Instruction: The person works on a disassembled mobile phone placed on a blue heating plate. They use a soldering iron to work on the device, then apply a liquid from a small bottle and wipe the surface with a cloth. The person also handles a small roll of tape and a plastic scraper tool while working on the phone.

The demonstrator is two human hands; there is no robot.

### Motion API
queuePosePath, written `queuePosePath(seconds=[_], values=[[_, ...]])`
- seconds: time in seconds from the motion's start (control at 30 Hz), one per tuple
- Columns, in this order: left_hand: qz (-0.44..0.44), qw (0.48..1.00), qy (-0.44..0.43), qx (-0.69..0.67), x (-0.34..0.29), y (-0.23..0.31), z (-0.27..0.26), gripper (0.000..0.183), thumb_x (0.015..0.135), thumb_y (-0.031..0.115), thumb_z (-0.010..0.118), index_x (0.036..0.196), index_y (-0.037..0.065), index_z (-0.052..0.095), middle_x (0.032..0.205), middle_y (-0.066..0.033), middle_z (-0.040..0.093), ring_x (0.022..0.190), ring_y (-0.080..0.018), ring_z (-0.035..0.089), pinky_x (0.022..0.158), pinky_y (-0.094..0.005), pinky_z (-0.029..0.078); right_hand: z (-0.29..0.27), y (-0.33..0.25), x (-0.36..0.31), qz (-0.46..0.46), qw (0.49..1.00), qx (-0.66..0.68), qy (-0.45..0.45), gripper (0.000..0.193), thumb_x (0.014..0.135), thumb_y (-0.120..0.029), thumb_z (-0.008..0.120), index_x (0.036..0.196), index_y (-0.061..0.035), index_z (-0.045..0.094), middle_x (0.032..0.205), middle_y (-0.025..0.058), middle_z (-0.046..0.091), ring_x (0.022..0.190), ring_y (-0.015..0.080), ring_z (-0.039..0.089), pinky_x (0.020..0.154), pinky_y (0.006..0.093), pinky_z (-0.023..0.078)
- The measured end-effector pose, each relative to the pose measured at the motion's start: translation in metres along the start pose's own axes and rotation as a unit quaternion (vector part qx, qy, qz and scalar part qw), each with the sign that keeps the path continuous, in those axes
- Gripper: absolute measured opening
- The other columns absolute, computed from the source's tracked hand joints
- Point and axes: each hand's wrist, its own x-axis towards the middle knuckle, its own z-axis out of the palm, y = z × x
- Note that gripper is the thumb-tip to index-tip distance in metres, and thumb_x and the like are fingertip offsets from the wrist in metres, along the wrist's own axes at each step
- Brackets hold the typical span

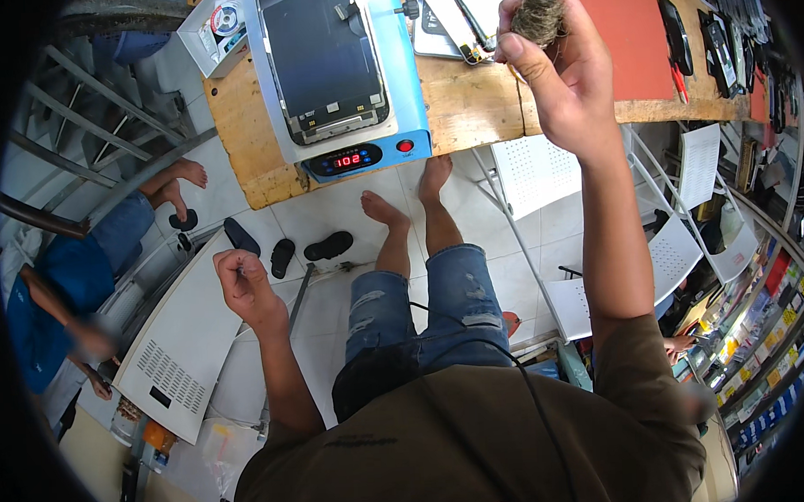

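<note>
My right hand (569, 86) is raised over the wooden workbench and closed around a fuzzy grey-brown bundle of thin strands (538, 18), wound about a short metallic rod. Lower and to the left, clear of the bench, my left hand (248, 290) has its fingers pinched together; whatever is between them is too small to make out. A blue heating plate machine (405, 83) with a lit red display stands on the bench between my hands. On top of it lies a dark tablet screen panel (324, 54), with a small metallic piece near its upper right.
The wooden bench (481, 102) carries a white box (213, 36), a red-orange mat (629, 44), a red-tipped tool (679, 82) and several phone parts. White folding chairs (541, 171) stand beneath it. Another person (54, 298) sits at far left; shelves fill the right side.
</note>
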Motion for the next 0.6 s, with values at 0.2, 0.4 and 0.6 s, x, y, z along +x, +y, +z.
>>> queuePosePath(seconds=[0.2,0.4,0.6], values=[[-0.05,0.998,-0.006,-0.034,-0.007,-0.014,0.007,0.017,0.104,0.016,0.062,0.098,0.002,0.055,0.099,-0.0033,0.045,0.086,-0.0115,0.044,0.079,-0.024,0.038,-0.001,0.0,-0.002,0.001,1.0,-0.005,-0.002,0.047,0.093,0.008,0.063,0.138,0.0037,0.049,0.115,0.008,0.059,0.106,0.017,0.059,0.094,0.0323,0.048],[-0.109,0.992,-0.009,-0.061,-0.01,-0.016,0.012,0.016,0.104,0.015,0.062,0.098,0.002,0.055,0.1,-0.0034,0.047,0.088,-0.011,0.044,0.081,-0.0234,0.038,0.004,-0.005,0.002,0.013,1.0,-0.001,-0.003,0.048,0.093,0.009,0.062,0.139,0.0051,0.049,0.12,0.0097,0.059,0.111,0.0186,0.058,0.097,0.0333,0.048],[-0.061,0.997,0.007,-0.046,-0.013,-0.014,0.02,0.02,0.106,0.02,0.059,0.096,0.004,0.053,0.092,-0.0005,0.044,0.075,-0.0083,0.041,0.068,-0.0241,0.036,0.007,-0.001,0.012,-0.024,0.999,-0.039,-0.012,0.048,0.093,0.008,0.06,0.139,0.0053,0.049,0.127,0.0136,0.06,0.118,0.0209,0.058,0.101,0.0349,0.047]])
